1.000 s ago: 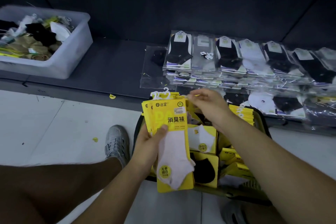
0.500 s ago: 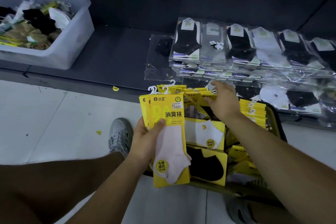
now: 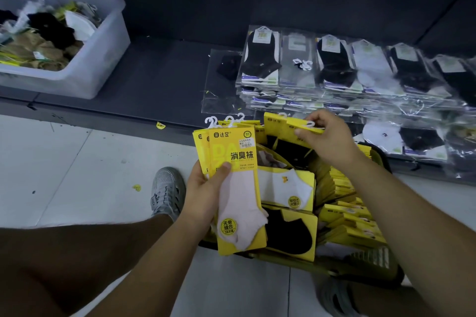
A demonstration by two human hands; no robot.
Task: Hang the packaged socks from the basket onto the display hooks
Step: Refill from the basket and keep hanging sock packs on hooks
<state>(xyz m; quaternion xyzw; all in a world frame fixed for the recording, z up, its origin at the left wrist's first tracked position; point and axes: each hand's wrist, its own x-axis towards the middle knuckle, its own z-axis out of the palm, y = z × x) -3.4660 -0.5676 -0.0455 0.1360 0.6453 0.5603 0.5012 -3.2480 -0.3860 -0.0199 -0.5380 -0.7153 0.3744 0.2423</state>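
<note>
My left hand (image 3: 206, 188) grips a small stack of yellow sock packs (image 3: 231, 152) with white hooks on top; the front pack shows a pale pink sock. Just right of it, my right hand (image 3: 327, 136) pinches the top edge of another yellow pack (image 3: 277, 123) standing in the basket (image 3: 381, 270). The basket sits on the floor between my legs and holds several more yellow packs, among them one with a white sock (image 3: 286, 188) and one with a black sock (image 3: 291, 237). No display hooks are in view.
A dark low shelf (image 3: 159, 80) runs across the back. On it at left stands a translucent bin (image 3: 98, 64) of loose socks. At right lie stacks of clear-wrapped sock packs (image 3: 334, 67). My grey shoe (image 3: 166, 193) rests on the white tile floor.
My right hand has moved right and taken hold of the top edge of a yellow pack in the basket. The left hand keeps its stack; the view has tilted slightly.
</note>
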